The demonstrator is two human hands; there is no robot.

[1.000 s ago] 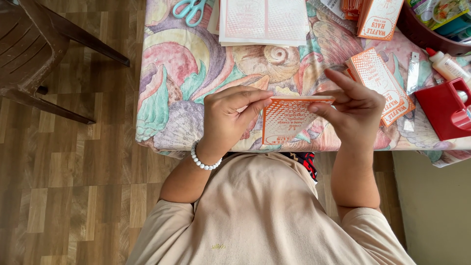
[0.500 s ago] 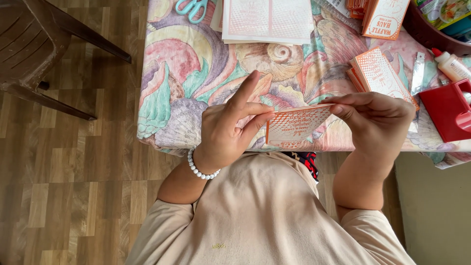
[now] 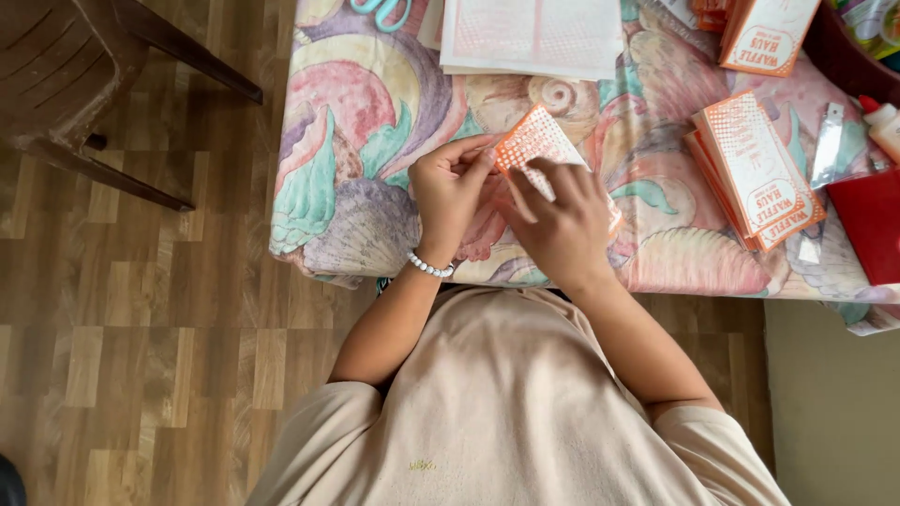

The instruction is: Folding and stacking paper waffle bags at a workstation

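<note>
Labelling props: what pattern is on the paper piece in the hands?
Orange with white dots, on the paper piece; head view.

Both hands meet on the table (image 3: 375, 187) near its front edge, the left hand (image 3: 450, 192) just left of the right hand (image 3: 562, 220), with a paper pouch (image 3: 536, 141) between them. Behind them lies a sheet stack (image 3: 534, 33), scissors (image 3: 380, 11) to its left. A pile of pouches (image 3: 755, 169) lies to the right, a chair (image 3: 75, 84) stands left of the table.
</note>
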